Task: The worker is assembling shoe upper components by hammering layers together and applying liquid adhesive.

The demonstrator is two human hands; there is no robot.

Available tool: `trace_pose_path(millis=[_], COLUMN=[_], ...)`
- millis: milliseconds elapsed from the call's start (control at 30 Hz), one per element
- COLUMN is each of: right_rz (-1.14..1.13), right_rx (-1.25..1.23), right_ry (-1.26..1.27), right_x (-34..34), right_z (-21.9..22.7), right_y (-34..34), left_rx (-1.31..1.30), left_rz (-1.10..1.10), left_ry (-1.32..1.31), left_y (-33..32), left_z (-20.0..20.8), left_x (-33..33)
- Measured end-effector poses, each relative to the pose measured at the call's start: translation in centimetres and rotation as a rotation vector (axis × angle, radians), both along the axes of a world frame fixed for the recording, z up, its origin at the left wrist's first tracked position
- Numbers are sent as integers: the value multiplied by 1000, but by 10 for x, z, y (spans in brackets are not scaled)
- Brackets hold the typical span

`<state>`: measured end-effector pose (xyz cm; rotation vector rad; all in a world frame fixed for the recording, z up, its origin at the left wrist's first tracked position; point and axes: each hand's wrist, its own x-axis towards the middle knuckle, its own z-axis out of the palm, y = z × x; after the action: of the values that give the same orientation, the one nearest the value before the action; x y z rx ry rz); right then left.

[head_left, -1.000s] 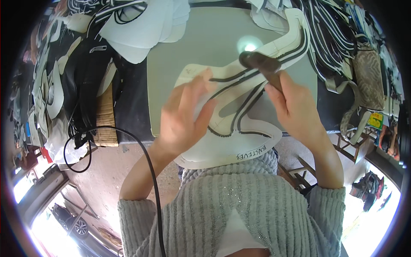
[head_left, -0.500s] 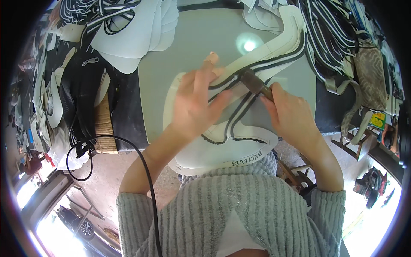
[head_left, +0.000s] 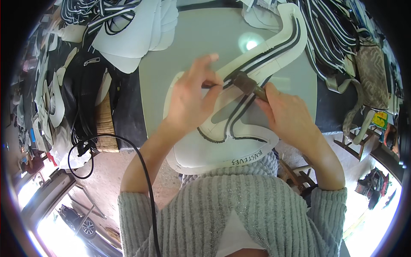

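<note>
My right hand (head_left: 289, 105) grips a small hammer (head_left: 243, 82) by its short handle. The brown hammer head rests on or just above a black-and-white strip (head_left: 274, 51) that runs along a long curved white panel (head_left: 287, 60). To the left of the head, my left hand (head_left: 190, 96) has thumb and index finger together, with the other fingers raised; what they pinch is too blurred to make out. Nearer my body lies a rounded white panel (head_left: 201, 154) with handwriting on its rim and a dark toothed edging along its cutout.
A grey-green board (head_left: 192, 43) covers the middle of the dark table. Stacked white panels (head_left: 128, 36) lie at the back left, bundled striped strips (head_left: 332, 43) at the back right. Black material (head_left: 79, 94) lies left and a patterned brown pouch (head_left: 371, 77) right. A black cable (head_left: 143, 167) hangs before my left arm.
The long panel has turned, and its far strip now lies along the middle. The hammer has shifted slightly left. My left hand has moved slightly left, its thumb and index finger drawn together.
</note>
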<state>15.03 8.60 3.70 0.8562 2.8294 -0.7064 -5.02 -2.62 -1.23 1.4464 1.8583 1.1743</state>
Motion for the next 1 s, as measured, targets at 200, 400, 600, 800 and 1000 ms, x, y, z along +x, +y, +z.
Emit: trace_pose_path(millis=[200,400,600,800,1000], right_rz=[12,41,32,162,147], right_rx=[-29,26,10,19,41], right_ry=[59,-4,128,30,-25], right_x=[-5,-5,-21,-27,-22], right_z=[13,7,18,14,6], right_y=[6,7,8,13,12], left_rx=[210,259,347,415,330], left_rz=[-95,-124,-206,-198,-80], left_ry=[280,291,513,502,269], left_y=[-4,-2,-4,-6,-9], left_z=[-13,-10,-9,-17,-16], left_x=[-6,-8,-10,-10,-4])
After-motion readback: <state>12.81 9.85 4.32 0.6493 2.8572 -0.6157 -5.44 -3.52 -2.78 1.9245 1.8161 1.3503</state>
